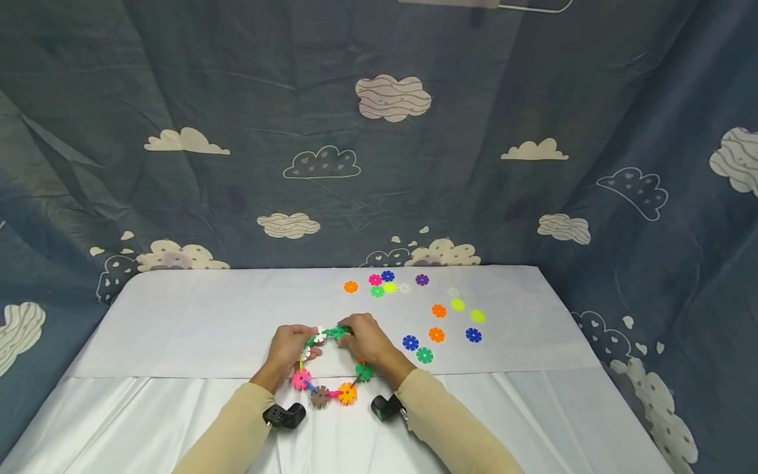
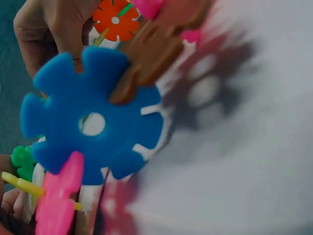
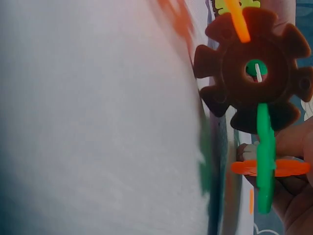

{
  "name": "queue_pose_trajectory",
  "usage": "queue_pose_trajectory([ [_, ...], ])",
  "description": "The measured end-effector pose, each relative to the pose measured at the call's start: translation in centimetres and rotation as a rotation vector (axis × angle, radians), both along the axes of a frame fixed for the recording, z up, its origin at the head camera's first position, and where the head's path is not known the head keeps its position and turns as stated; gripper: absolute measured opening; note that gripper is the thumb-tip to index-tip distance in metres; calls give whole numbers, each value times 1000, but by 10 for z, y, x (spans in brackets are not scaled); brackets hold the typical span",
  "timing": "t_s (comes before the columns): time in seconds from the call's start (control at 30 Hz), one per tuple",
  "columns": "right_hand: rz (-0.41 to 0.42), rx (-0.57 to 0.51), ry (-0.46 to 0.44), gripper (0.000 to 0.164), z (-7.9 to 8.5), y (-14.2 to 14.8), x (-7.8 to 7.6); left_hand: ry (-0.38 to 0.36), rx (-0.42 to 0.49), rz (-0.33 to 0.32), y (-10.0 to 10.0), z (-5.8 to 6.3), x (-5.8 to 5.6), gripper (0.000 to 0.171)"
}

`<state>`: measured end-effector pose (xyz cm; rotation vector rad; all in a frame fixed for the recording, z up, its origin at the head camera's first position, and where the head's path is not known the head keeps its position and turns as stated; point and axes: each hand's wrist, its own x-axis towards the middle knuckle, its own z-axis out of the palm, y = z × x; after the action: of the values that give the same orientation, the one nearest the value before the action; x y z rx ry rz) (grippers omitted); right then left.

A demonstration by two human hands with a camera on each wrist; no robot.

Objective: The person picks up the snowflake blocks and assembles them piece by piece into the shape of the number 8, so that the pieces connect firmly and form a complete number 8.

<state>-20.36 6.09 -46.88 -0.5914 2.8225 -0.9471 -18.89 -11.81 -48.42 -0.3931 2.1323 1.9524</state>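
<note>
A ring of notched plastic discs, slotted into one another, is held between the two hands; its orange disc (image 1: pixel 347 394) is on the near side. My left hand (image 1: pixel 287 352) grips the ring's far left part, by white and green discs. On the far right part, my right hand (image 1: pixel 370 342) pinches a green disc (image 1: pixel 337 332) between thumb and fingers. A large blue disc (image 2: pixel 58 107) of the ring fills much of the left wrist view, joined to a brown disc and a pink disc (image 2: pixel 56 205). In the right wrist view hangs another brown disc (image 3: pixel 230 73), linked to a green one (image 3: pixel 264 161).
Several loose discs lie on the white-covered table (image 1: pixel 207 316) to the right and back, among them a purple disc (image 1: pixel 422 280), a blue disc (image 1: pixel 473 335) and a green disc (image 1: pixel 424 355). A dark cloud-patterned curtain (image 1: pixel 331 210) hangs behind the table.
</note>
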Motion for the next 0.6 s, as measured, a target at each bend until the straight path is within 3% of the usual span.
queue_pose_trajectory([
  [0.23, -26, -23, -12, 31, 1, 4, 0, -30, -14, -33, 1, 2, -1, 24],
  [0.37, -32, -87, -76, 33, -1, 10, -2, -53, -33, -105, -2, 4, -6, 25],
  [0.47, -29, -202, -162, 28, -4, 17, -5, -66, -80, -182, -5, 8, -13, 26],
  [0.6, -29, -431, -332, 19, -3, 26, -4, -44, -147, -306, -7, 17, -25, 22],
])
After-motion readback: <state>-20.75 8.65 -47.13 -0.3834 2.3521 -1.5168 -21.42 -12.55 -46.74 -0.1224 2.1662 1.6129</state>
